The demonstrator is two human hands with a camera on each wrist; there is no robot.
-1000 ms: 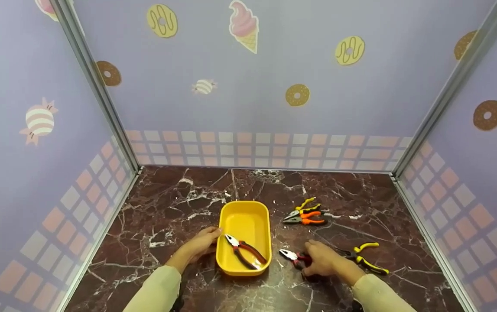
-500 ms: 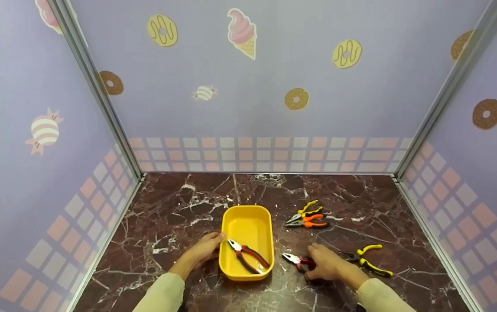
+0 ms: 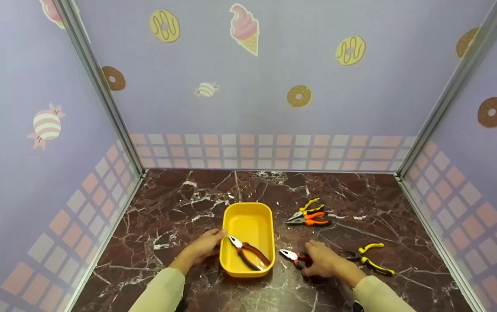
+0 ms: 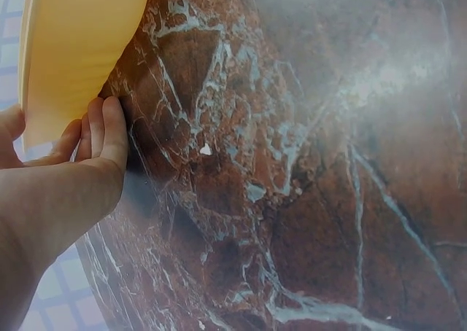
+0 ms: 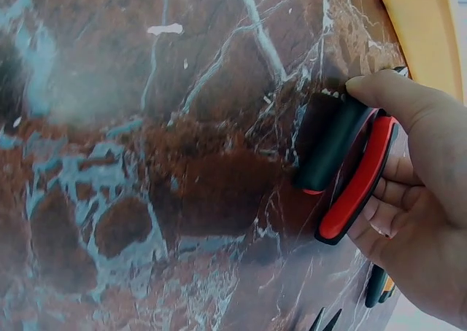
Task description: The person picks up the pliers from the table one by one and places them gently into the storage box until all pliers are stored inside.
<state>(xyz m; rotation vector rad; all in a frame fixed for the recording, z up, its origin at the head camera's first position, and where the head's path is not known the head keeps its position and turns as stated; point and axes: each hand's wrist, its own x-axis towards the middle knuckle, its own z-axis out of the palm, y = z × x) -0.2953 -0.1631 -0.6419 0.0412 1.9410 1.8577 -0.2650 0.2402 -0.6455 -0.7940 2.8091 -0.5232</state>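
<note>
A yellow plastic box [image 3: 248, 208] holds a pair of red-and-black pliers [image 3: 248, 253], which lies slantwise on its floor. My left hand [image 3: 205, 243] grips the box's left wall, with the thumb at the rim and the fingers against the outside in the left wrist view. To the right of the box, my right hand [image 3: 323, 260] holds a second pair of red-and-black pliers [image 3: 290, 255] by the handles, low over the table. Its jaws point left at the box. The right wrist view shows the thumb on the dark handle, with the red handle [image 5: 361, 181] beside the curled fingers.
Behind my right hand lie pliers with orange handles [image 3: 315, 219] and pliers with yellow-and-black handles [image 3: 311, 206], close together. Another yellow-handled pair [image 3: 374, 260] lies spread to the right. Patterned walls [image 3: 265, 149] enclose the dark marbled table [image 3: 179, 186] at the back and sides.
The view has tilted a little and back. Both hands, the box and the pliers keep nearly the same places.
</note>
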